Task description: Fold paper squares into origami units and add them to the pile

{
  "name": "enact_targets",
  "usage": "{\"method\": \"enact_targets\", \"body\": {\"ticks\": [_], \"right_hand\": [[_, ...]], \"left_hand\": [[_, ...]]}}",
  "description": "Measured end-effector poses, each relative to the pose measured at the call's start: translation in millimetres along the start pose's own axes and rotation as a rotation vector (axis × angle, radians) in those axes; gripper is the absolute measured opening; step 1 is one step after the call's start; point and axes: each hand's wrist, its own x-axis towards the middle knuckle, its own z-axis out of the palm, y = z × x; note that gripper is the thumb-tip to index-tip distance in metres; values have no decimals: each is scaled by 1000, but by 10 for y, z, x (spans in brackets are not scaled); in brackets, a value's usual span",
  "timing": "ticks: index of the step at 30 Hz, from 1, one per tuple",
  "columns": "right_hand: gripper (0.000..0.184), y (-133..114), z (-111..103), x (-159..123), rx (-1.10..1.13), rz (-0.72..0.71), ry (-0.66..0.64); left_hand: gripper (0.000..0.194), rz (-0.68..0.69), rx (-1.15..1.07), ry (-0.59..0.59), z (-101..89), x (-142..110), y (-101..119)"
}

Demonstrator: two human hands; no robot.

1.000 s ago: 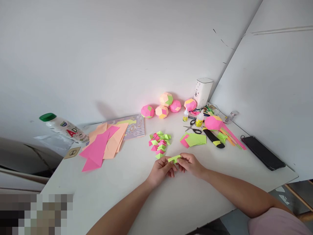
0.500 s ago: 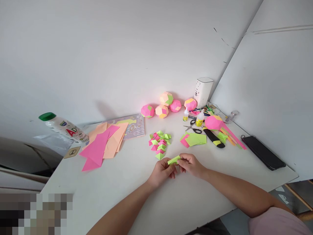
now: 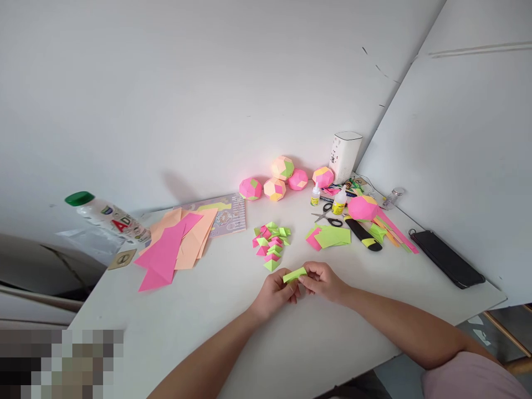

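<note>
A small folded strip of lime-green paper [image 3: 295,275] is pinched between both hands above the front middle of the table. My left hand [image 3: 274,292] grips its left part, thumb toward me. My right hand [image 3: 324,281] holds the right end, its fingers partly hidden behind the paper. Just beyond lies a cluster of folded pink and green paper pieces [image 3: 272,244]. To its right rests a small stack of flat green and pink paper sheets [image 3: 334,236].
Paper balls [image 3: 275,189] sit along the wall. Scissors [image 3: 328,215], glue bottles [image 3: 339,201] and a box cutter [image 3: 363,233] lie to the right, with a black pouch [image 3: 448,259] farther out. On the left are large paper sheets [image 3: 168,257] and a leaning white bottle [image 3: 110,216].
The green strip has shifted very slightly to the left and lies a little flatter, with my right thumb lower along its edge. Both hands keep their grip.
</note>
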Motion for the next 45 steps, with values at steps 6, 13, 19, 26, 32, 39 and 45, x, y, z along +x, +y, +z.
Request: {"method": "enact_targets", "body": {"ticks": [6, 13, 19, 26, 32, 39, 45], "right_hand": [[8, -27, 32, -5, 18, 0, 1], [3, -11, 15, -11, -2, 73, 16], [9, 17, -50, 28, 157, 51, 62], [18, 0, -22, 12, 63, 32, -21], [17, 21, -10, 1, 36, 30, -48], [13, 13, -32, 33, 129, 85, 118], [17, -5, -44, 55, 180, 59, 125]], "left_hand": [[16, 13, 18, -7, -10, 0, -11], [20, 2, -54, -13, -3, -3, 13], [20, 38, -144, 82, -51, 22, 29], [20, 25, -106, -38, -48, 26, -13], [18, 25, -86, -51, -18, 11, 3], [16, 16, -157, 31, -33, 5, 34], [19, 90, -214, 34, -41, 4, 30]]}}
